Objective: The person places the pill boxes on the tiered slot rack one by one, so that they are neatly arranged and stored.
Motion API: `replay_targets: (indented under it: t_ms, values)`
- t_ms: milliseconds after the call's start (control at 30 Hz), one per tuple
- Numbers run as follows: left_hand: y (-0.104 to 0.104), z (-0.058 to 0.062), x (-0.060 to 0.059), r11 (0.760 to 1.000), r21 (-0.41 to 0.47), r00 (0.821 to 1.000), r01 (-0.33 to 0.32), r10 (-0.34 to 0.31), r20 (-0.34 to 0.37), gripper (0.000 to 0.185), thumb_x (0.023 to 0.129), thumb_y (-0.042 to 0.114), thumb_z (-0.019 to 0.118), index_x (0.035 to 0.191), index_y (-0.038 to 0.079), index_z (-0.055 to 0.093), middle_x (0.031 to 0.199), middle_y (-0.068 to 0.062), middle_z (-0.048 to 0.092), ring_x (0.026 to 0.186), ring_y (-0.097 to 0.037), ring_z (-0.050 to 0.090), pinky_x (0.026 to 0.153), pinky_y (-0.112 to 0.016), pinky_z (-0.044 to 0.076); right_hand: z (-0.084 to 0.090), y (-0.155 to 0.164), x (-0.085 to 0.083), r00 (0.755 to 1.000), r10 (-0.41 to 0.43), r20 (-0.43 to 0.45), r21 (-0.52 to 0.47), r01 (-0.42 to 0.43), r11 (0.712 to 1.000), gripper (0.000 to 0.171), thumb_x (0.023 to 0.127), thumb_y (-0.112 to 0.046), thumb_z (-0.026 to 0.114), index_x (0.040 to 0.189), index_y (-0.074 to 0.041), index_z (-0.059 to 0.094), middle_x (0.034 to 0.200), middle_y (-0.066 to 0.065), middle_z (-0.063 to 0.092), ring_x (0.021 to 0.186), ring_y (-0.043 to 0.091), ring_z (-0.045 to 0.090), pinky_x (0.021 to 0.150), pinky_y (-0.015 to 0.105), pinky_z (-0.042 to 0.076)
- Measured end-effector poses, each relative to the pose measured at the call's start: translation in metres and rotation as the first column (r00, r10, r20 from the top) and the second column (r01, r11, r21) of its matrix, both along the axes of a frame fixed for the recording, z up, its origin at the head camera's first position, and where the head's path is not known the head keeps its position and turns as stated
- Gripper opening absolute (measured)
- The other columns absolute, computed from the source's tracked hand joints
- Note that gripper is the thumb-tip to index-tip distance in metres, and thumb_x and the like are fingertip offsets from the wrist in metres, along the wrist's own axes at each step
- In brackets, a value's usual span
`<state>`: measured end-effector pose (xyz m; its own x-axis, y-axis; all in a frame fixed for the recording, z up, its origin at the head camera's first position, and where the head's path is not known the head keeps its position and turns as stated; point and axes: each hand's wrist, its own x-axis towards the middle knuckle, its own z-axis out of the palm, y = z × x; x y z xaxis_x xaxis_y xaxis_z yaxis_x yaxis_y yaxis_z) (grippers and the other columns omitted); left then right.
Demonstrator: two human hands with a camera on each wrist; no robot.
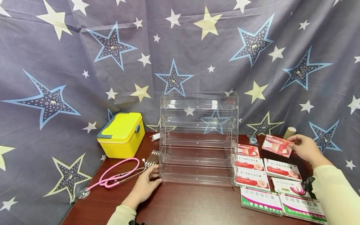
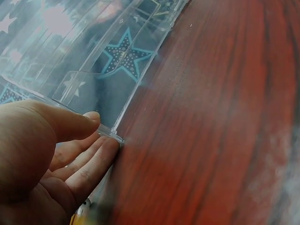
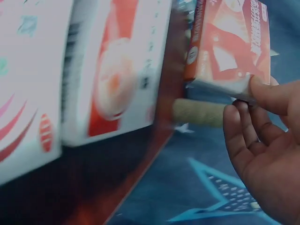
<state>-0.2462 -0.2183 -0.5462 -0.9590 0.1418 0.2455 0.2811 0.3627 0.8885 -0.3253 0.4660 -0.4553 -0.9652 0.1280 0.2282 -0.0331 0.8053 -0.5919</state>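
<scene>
A clear acrylic tiered rack (image 1: 198,139) stands in the middle of the dark wooden table (image 1: 185,206). My left hand (image 1: 144,186) rests against its lower left corner, fingers straight against the clear edge (image 2: 112,133). My right hand (image 1: 305,148) holds a red medicine box (image 1: 277,146) above the table at the right, pinched at one end between thumb and fingers (image 3: 262,91). Below it lie several red-and-white and green-and-white medicine boxes (image 1: 265,179).
A yellow case (image 1: 121,134) sits at the back left. A pink stethoscope (image 1: 112,176) lies in front of it. A beige bandage roll (image 1: 289,132) and a small blue tape roll (image 1: 253,139) are at the back right. A starred cloth hangs behind.
</scene>
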Motion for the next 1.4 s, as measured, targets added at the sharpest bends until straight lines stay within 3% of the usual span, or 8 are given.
replay_targets:
  t_ms: [100,233,400,533,733,867,1167,1400]
  values:
    - [0.000,0.000,0.000,1.000,-0.012,1.000,0.000,0.000,-0.007,0.054,0.088,-0.008,0.079,0.137,0.006,0.061,0.116,-0.018,0.071,0.108,-0.032,0.072,0.089,-0.033,0.059,0.014,-0.007,0.001,0.998,-0.005,-0.068,0.002,0.005,1.000,0.028,0.104,-0.019,0.066,0.120,0.005,0.065,0.103,0.026,0.069,0.079,0.019,0.062,0.060,0.030,0.049]
    - [0.000,0.001,0.001,1.000,-0.017,1.000,0.001,-0.001,-0.006,0.055,0.088,-0.008,0.079,0.139,0.005,0.060,0.115,-0.017,0.071,0.107,-0.031,0.072,0.088,-0.032,0.059,0.039,-0.020,0.003,0.985,-0.024,-0.170,-0.024,0.020,1.000,0.030,0.105,-0.024,0.065,0.120,0.001,0.067,0.094,0.011,0.071,0.072,0.000,0.055,0.056,0.022,0.047]
    - [0.001,0.002,0.001,1.000,-0.006,1.000,0.007,-0.007,0.015,0.054,0.090,-0.007,0.078,0.139,0.005,0.059,0.115,-0.017,0.070,0.108,-0.031,0.072,0.086,-0.029,0.059,0.075,-0.035,0.008,0.959,-0.075,-0.275,-0.087,0.053,0.995,0.033,0.104,-0.028,0.067,0.123,-0.002,0.069,0.085,-0.020,0.062,0.072,-0.006,0.053,0.056,0.017,0.045]
    - [0.002,0.003,0.002,1.000,-0.003,1.000,0.009,-0.009,0.026,0.054,0.090,-0.007,0.077,0.139,0.006,0.059,0.116,-0.017,0.070,0.108,-0.032,0.071,0.084,-0.028,0.059,0.101,-0.047,0.012,0.939,-0.097,-0.329,-0.124,0.059,0.991,0.036,0.103,-0.030,0.068,0.126,-0.002,0.068,0.083,-0.031,0.055,0.070,-0.007,0.053,0.056,0.014,0.044]
    - [0.002,0.003,0.002,1.000,-0.009,0.999,0.005,-0.004,0.037,0.053,0.091,-0.007,0.076,0.139,0.006,0.059,0.117,-0.018,0.069,0.108,-0.031,0.071,0.085,-0.030,0.059,0.138,-0.063,0.014,0.895,-0.148,-0.421,-0.217,0.060,0.974,0.038,0.099,-0.030,0.073,0.126,-0.003,0.070,0.084,-0.030,0.058,0.074,-0.005,0.055,0.057,0.009,0.043]
    - [0.001,0.003,0.001,1.000,-0.014,0.999,0.003,-0.002,0.039,0.052,0.092,-0.007,0.076,0.139,0.005,0.058,0.118,-0.018,0.069,0.108,-0.031,0.071,0.086,-0.031,0.059,0.159,-0.076,0.013,0.863,-0.153,-0.481,-0.290,0.009,0.957,0.031,0.096,-0.023,0.077,0.122,-0.008,0.075,0.084,-0.025,0.062,0.073,-0.004,0.057,0.058,0.007,0.043]
    - [0.000,0.002,0.000,1.000,-0.010,0.999,0.017,-0.016,0.028,0.051,0.092,-0.006,0.076,0.139,0.004,0.058,0.117,-0.016,0.069,0.107,-0.031,0.071,0.085,-0.032,0.059,0.194,-0.126,0.010,0.786,-0.079,-0.613,-0.327,-0.162,0.931,0.029,0.090,-0.009,0.082,0.117,-0.001,0.077,0.084,-0.019,0.069,0.069,-0.003,0.062,0.064,0.008,0.047]
    - [0.000,0.002,0.001,1.000,-0.012,1.000,0.019,-0.018,0.022,0.052,0.091,-0.007,0.076,0.139,0.005,0.058,0.117,-0.016,0.069,0.107,-0.031,0.071,0.085,-0.032,0.060,0.221,-0.177,-0.004,0.766,0.042,-0.642,-0.292,-0.295,0.910,0.029,0.090,-0.008,0.083,0.116,0.002,0.077,0.083,-0.016,0.071,0.069,0.000,0.064,0.064,0.011,0.050]
